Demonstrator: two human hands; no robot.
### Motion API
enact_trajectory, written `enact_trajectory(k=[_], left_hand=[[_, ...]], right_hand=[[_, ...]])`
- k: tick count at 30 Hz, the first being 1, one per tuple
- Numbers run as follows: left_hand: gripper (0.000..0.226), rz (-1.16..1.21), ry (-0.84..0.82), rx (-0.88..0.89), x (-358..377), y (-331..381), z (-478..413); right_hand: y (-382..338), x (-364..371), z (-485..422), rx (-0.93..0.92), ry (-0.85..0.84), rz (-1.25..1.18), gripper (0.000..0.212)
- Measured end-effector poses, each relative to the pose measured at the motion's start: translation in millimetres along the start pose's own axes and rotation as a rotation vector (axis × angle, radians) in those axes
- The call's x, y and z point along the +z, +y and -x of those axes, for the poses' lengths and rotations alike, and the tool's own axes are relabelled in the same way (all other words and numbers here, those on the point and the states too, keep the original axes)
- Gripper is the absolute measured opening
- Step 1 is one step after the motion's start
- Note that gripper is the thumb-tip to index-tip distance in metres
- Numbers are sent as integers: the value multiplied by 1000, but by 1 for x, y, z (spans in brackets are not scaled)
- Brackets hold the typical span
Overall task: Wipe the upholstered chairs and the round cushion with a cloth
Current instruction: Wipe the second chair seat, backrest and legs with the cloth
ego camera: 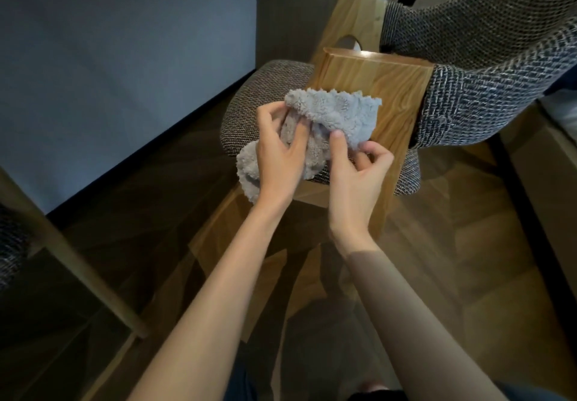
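A fluffy grey cloth (337,113) hangs between both hands above a chair. My left hand (281,154) grips its left side, with a loose end drooping below the wrist. My right hand (359,166) pinches the lower right edge between thumb and fingers. Below them is the chair's tweed upholstered seat (249,97), rounded at the front. The curved tweed backrest (487,66) sweeps across the upper right, joined to a wooden armrest block (393,85) directly behind the cloth.
A blue-grey wall (125,66) with a dark skirting runs along the left. A wooden leg (81,263) and tweed edge of another chair show at the far left. Wooden herringbone floor (468,260) lies underneath. A light cabinet or bed edge (543,163) stands at the right.
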State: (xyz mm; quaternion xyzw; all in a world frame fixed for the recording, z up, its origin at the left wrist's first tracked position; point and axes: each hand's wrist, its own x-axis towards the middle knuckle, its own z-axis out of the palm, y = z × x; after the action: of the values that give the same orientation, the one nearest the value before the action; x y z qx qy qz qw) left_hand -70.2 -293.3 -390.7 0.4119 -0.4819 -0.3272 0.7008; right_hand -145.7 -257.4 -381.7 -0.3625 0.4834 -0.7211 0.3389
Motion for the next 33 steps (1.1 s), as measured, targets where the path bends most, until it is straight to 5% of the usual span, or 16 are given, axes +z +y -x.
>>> enact_trajectory(k=[6,16,29,33], left_hand=[[18,-242,25,69,-25,-27,17],[22,-498,153,127,-44,-73,44],[36,-304,175,34,-42,-51,53],[29,-272,167,108,-43,-30,57]], right_hand=[[32,8,-1,22,-39,121,7],[81,5,13,30,-35,53,18],[69,-8,10,-54,-133,50,19],[72,-21,8,-4,-328,23,15]])
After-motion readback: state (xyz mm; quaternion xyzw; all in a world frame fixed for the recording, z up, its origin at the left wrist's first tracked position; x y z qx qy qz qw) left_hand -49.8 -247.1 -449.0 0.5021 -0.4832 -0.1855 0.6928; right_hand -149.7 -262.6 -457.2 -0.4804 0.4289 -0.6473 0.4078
